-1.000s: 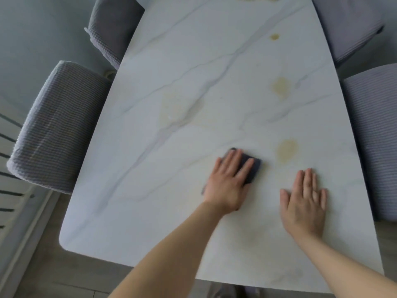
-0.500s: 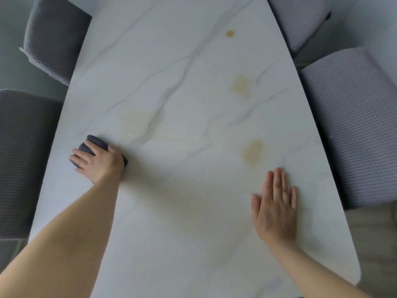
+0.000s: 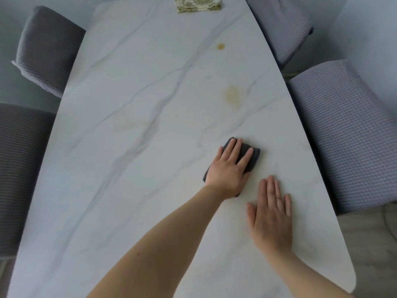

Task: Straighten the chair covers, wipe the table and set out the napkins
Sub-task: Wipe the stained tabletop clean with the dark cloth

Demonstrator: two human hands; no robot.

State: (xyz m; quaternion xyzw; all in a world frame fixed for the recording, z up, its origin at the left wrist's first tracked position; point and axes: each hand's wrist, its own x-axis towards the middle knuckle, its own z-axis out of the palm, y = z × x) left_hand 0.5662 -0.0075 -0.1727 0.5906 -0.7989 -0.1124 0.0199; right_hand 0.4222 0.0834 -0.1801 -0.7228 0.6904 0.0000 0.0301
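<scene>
Marble-patterned white desk (image 3: 120, 190), seen from above during the wiping step. The dark grey cloth (image 3: 250, 157) is pressed flat under the left hand (image 3: 228, 168), whose grip is spread open on top of it rather than closed around it. Half a second earlier the cloth is at the left edge of the desk; it is now carried across to the right side, just beyond the right hand (image 3: 271, 214), which is laid flat and open on the bare surface as a brace. The yellowish stain seen earlier near this spot is no longer visible, so it is judged either wiped away or covered by the cloth. Two stains remain farther up: a large pale one (image 3: 232, 96) and a small round one (image 3: 220, 46). A patterned napkin (image 3: 198, 4) lies folded at the far end, not yet set out. Grey covered chairs (image 3: 343, 134) stand on both sides. Wiping is judged partly done.
</scene>
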